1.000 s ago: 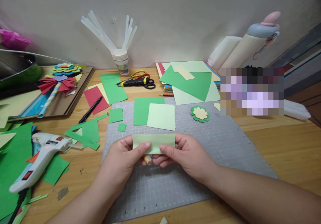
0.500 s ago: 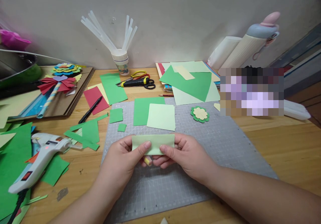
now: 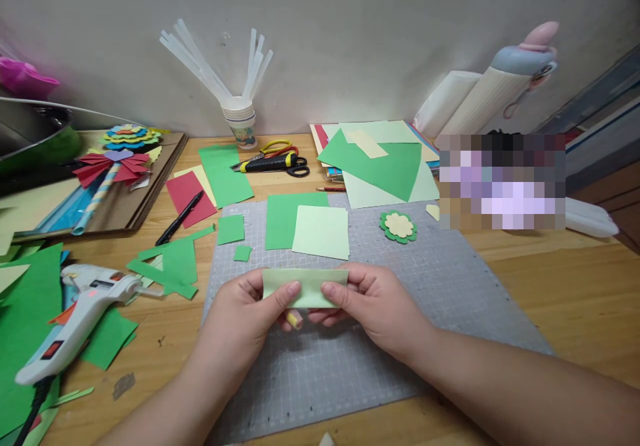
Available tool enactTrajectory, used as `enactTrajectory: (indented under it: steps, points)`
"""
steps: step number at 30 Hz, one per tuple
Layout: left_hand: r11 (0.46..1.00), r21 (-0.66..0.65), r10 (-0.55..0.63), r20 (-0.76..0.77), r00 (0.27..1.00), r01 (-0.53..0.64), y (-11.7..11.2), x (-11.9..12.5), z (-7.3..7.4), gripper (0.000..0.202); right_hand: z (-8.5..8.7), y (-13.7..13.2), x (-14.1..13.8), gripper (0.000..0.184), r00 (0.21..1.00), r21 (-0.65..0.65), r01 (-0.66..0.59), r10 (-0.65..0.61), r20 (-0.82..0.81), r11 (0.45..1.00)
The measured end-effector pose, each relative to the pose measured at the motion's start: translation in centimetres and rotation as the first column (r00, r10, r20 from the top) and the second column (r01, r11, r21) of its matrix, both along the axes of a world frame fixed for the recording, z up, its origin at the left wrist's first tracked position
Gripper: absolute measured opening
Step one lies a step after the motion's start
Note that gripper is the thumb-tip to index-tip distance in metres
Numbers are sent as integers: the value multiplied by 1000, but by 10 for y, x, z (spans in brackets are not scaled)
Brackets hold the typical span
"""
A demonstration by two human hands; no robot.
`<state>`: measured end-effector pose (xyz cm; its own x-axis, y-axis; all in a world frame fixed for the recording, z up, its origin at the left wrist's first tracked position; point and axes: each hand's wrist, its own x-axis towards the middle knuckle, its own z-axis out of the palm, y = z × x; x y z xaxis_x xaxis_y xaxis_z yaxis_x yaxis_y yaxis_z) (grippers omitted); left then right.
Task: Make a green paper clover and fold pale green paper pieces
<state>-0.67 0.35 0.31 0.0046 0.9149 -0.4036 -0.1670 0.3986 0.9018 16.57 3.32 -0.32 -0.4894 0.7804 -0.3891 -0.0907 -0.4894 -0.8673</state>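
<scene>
Both my hands hold one folded strip of pale green paper [image 3: 306, 282] just above the grey cutting mat [image 3: 425, 299]. My left hand [image 3: 250, 319] pinches its left end, thumb on top. My right hand [image 3: 380, 309] pinches its right end the same way. A small yellow bit [image 3: 294, 319] shows under the strip between my fingers. Farther back on the mat lie a pale green square [image 3: 321, 231] overlapping a darker green sheet [image 3: 284, 216], and a small green and cream paper flower [image 3: 399, 226].
A white glue gun [image 3: 75, 313] lies on green scraps at the left. Scissors and a cutter [image 3: 280, 159], a black pen [image 3: 180, 218], a cup of glue sticks [image 3: 241, 123], stacked coloured sheets [image 3: 385, 163] and finished paper flowers [image 3: 120, 149] crowd the back of the wooden table.
The strip has dropped a little and my right thumb has slid slightly along its lower edge. Nothing else has moved.
</scene>
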Motion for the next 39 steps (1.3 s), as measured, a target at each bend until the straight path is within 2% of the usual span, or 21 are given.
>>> enactTrajectory:
  steps: [23,28,31,33,35,37,39]
  points:
    - [1000,4,-8,-17,1000,8,-1,0,1,22,-4,-1,1,32,1000,31,-21,21,-3,999]
    - [1000,29,-11,-49,999,12,-2,0,1,23,-2,-2,1,31,999,52,-33,33,1,998]
    - [999,26,-19,-128,992,23,-3,-1,3,25,-1,0,1,30,999,44,-33,33,9,998]
    - [996,13,-81,-225,971,86,-4,-3,6,28,-1,2,2,27,999,85,-8,5,34,996]
    - [977,-15,-207,-294,933,212,-4,-4,8,28,-3,3,2,24,998,140,23,-32,63,990]
    - [937,-39,-341,-313,886,347,-5,-4,9,26,-4,4,3,22,996,161,23,-36,78,987]
    - [906,-49,-414,-311,855,421,-5,-4,9,25,-4,4,4,21,996,161,0,-14,87,987]
